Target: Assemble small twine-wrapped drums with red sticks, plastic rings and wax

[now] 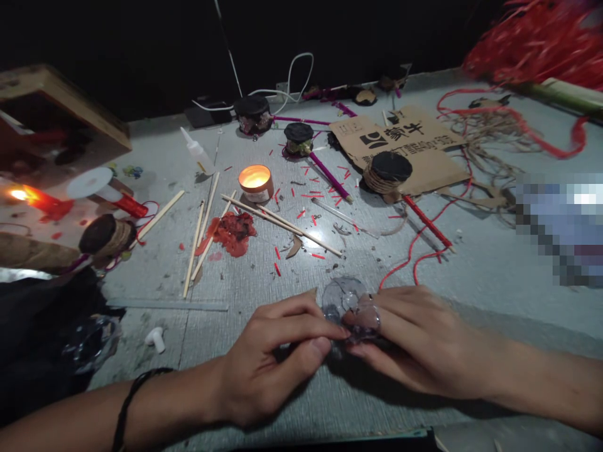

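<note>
Close to the table's near side, my right hand [419, 339] is wrapped round a small clear plastic piece [346, 294], shaped like the cut-off base of a bottle. Its lobed, rounded bottom faces away from me, and the fingers cover part of it. My left hand [282, 351] is closed at the piece's left side, index finger and thumb at its lower edge. Whether the left fingers hold something small besides is hidden. Red cord [409, 257] lies on the table just beyond my right hand.
A lit tin candle [255, 182] and a burning red candle [42, 202] stand further off. Wooden chopsticks [282, 225], hardened red wax [235, 233], a glue bottle [198, 154] and cardboard [433, 169] lie about. A cloth-topped little drum [389, 172] has a red-wrapped stick.
</note>
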A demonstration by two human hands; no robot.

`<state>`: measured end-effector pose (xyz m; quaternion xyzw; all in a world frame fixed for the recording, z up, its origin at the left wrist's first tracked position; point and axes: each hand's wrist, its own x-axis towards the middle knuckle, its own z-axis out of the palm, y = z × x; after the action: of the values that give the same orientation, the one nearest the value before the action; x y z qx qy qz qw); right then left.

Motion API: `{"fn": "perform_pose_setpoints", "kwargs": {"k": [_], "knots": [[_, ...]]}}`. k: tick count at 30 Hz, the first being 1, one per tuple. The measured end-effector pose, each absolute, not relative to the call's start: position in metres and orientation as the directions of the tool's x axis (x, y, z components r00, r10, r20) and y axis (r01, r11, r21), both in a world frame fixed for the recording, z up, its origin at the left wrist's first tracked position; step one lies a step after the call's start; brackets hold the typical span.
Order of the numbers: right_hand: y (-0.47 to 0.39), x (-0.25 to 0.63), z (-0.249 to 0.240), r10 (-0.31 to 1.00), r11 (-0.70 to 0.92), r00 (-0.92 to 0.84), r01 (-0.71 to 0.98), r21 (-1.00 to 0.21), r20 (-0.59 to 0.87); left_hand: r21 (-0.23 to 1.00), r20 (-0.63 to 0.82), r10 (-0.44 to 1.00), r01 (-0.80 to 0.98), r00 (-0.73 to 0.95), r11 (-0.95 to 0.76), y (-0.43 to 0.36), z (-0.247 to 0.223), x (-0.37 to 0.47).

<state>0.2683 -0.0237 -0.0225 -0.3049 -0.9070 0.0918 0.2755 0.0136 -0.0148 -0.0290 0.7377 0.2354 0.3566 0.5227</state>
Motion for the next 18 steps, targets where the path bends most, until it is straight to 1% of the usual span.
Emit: {"fn": "perform_pose_setpoints", "kwargs": {"k": [4, 18], "knots": [[-0.0233, 0.268, -0.0218, 0.595, 0.803, -0.667, 0.507, -0.312, 0.449, 0.942, 0.273, 0.72, -0.025, 0.638, -0.335, -0.0143, -0.0283, 0.0137], [-0.0221, 0.2688, -0.0236, 0.599, 0.801, -0.658, 0.502, -0.327, 0.456, 0.941, 0.266, 0.717, -0.012, 0.645, -0.338, -0.0138, -0.0278, 0.014]]}}
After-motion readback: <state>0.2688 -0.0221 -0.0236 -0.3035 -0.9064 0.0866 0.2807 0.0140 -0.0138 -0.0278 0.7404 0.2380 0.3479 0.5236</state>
